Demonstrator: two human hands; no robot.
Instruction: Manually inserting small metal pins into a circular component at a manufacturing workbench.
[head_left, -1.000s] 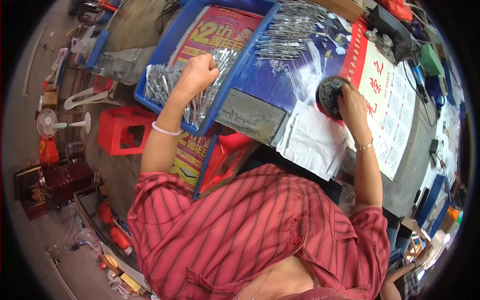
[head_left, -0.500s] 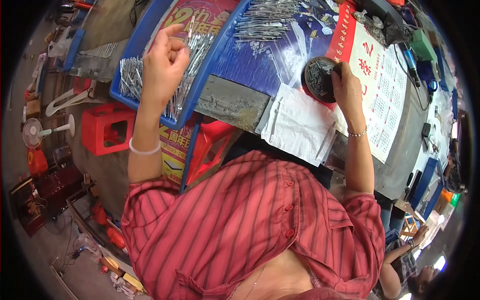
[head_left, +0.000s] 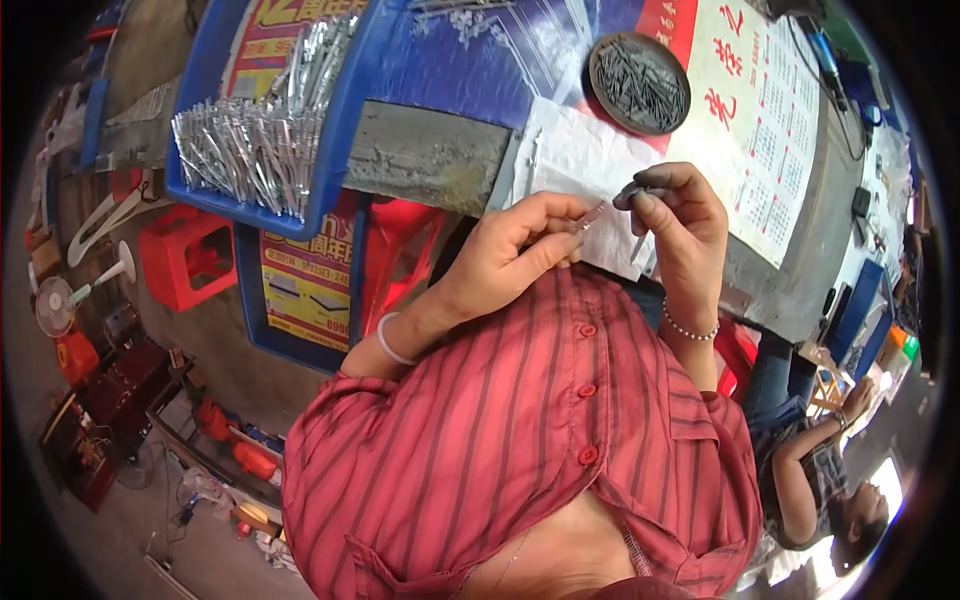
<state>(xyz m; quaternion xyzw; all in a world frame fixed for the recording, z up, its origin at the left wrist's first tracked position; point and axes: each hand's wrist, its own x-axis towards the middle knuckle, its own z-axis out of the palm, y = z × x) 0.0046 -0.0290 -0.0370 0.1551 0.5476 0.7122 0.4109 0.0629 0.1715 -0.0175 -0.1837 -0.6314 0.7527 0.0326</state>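
My left hand [head_left: 515, 245] is closed over the white paper's near edge, pinching a slim silver metal rod [head_left: 592, 214] between thumb and fingers. Just to its right, my right hand [head_left: 682, 225] has thumb and fingertips pinched together, the tips darkened. Whatever those tips hold is too small to make out. Beyond the hands, a round brown dish [head_left: 640, 129] holds many small dark grey pins [head_left: 640, 82]. At the left, a blue tray [head_left: 343, 125] contains a heap of similar silver rods [head_left: 250, 150].
White paper [head_left: 565, 150] lies along the bench edge [head_left: 425, 150]. A calendar sheet [head_left: 770, 130] and a blue poster [head_left: 450, 80] cover the benchtop. A red stool [head_left: 185, 265] and a lower blue tray [head_left: 290, 340] are at left. Another person [head_left: 805, 480] sits at lower right.
My left hand has left the blue tray and come right, now with a silver rod. My right hand has drawn back from the dish toward me. The two hands have come close together.
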